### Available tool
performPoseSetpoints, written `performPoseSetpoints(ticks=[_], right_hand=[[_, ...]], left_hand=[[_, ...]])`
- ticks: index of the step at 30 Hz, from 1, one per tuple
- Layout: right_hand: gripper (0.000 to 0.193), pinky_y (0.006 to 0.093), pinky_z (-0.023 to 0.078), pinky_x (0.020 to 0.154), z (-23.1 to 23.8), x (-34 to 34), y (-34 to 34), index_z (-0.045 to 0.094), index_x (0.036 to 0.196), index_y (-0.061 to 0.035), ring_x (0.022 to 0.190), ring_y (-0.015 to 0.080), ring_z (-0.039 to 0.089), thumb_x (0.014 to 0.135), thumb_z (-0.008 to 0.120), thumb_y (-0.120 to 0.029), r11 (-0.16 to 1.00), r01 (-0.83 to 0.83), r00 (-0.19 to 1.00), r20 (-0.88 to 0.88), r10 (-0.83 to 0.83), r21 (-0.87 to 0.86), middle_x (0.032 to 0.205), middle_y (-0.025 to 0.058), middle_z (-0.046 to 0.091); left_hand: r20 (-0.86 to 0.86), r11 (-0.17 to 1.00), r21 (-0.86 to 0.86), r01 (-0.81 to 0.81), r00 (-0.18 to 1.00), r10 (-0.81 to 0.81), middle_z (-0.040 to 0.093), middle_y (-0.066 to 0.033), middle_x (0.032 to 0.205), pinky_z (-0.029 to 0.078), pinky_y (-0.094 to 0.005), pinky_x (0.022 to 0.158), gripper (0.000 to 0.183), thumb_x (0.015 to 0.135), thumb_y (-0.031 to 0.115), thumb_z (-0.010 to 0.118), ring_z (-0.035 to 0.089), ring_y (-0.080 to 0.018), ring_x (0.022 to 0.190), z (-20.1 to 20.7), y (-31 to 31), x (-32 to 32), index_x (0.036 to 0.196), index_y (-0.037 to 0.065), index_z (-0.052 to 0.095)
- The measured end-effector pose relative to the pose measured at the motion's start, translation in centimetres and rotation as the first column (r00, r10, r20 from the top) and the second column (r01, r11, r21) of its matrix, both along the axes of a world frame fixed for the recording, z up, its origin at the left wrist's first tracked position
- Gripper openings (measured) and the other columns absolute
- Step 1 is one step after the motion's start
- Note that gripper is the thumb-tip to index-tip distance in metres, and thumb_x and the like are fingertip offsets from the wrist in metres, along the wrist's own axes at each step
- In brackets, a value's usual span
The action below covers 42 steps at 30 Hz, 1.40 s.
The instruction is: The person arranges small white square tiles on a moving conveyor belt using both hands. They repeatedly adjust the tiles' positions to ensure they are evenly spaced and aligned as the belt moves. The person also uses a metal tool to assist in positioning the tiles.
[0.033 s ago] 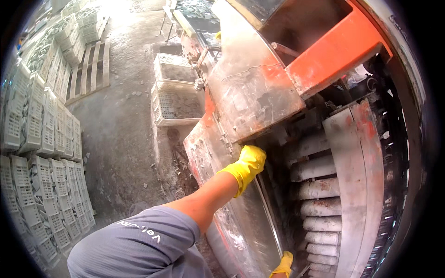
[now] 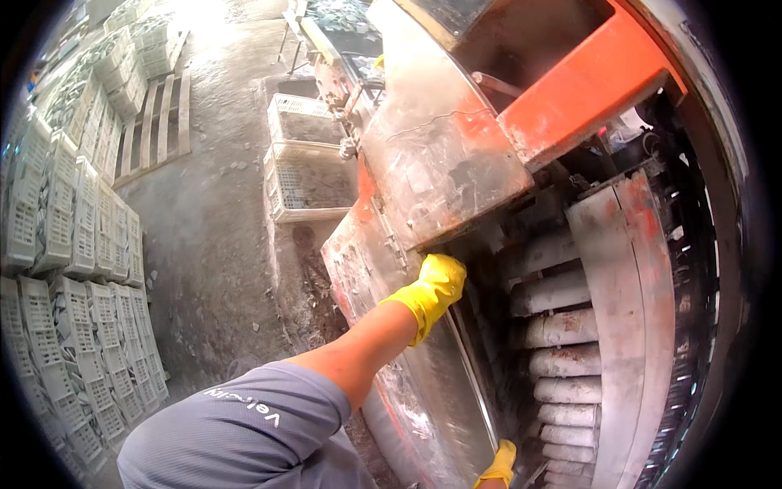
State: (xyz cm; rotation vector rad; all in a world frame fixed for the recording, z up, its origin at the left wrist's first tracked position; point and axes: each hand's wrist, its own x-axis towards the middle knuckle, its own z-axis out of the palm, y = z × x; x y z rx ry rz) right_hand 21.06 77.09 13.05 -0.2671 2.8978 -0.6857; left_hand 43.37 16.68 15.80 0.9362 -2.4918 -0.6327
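Machine (image 2: 452, 167): most of the right half is filled by its dust-coated body, worn grey and patched with orange.
Floor (image 2: 204, 220): the ground left of the machine is littered with small pale fragments.
Crate stacks (image 2: 77, 212): white slatted plastic crates are piled along the left side, and pale pieces can be seen through their slats.
Curved side plate (image 2: 623, 318): whitish, marked with red near its upper end, it is set right of the rollers.
Orange beam (image 2: 586, 90): it is slanted across the upper right.
Rollers (image 2: 566, 360): a row of dusty cylinders is set in the dark recess beside the side plate.
Long metal panel (image 2: 436, 391): it is placed left of the recess, its bright edge run between the two hands.
Floor crates (image 2: 309, 183): two white ones are stood beside the machine.
Left hand (image 2: 440, 285): gloved in yellow, it is placed at the panel's upper end, fingers curled; whether anything is gripped cannot be told.
Right hand (image 2: 499, 462): also gloved, it is placed near the panel's lower end, partly cut off; its fingers' state cannot be told.
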Motion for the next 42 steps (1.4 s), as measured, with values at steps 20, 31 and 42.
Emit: performPoseSetpoints(ticks=[20, 31, 42], right_hand=[[0.036, 0.0429, 0.055, 0.085, 2.1, 2.2, -1.9, 0.076, 0.116, -0.0018, 0.088, 0.0341, 0.073, 0.094, 0.068, -0.028, 0.994, -0.009, 0.994, -0.107, 0.020, 0.105, 0.111, 0.0198, 0.076], [0.026, 0.0475, 0.054, 0.086, -1.1, -2.1, 3.3, 0.077, 0.097, 0.0016, 0.099, 0.0400, 0.069, 0.093, 0.061, -0.018, 0.973, -0.172, 0.970, -0.148, 0.195, 0.155, 0.108, 0.0207, 0.076], [0.025, 0.0493, 0.052, 0.081, -0.2, -1.7, 4.1, 0.075, 0.092, 0.0020, 0.092, 0.0403, 0.068, 0.092, 0.061, -0.019, 0.815, -0.373, 0.879, -0.114, 0.463, 0.443, 0.100, 0.0204, 0.076]], left_hand=[[0.049, 0.999, -0.014, -0.031, 0.998, 0.031, 0.080, -0.0139, 0.094, 0.060, -0.0491, 0.077, 0.025, 0.086, 0.034, 0.072, 0.077, -0.0367, 0.090, -0.6, -0.4, -0.9, 0.090, 0.011, 0.082], [-0.012, 1.000, -0.016, -0.024, 1.000, 0.024, 0.079, -0.0144, 0.088, 0.059, -0.0475, 0.072, 0.018, 0.083, 0.026, 0.074, 0.077, -0.0361, 0.085, 0.0, 0.4, -0.5, 0.086, 0.010, 0.082], [-0.080, 0.997, -0.055, -0.054, 0.996, 0.050, 0.079, -0.0134, 0.085, 0.057, -0.0474, 0.067, 0.014, 0.079, 0.023, 0.075, 0.076, -0.0346, 0.081, 0.0, 1.1, 0.1, 0.085, 0.012, 0.082]])
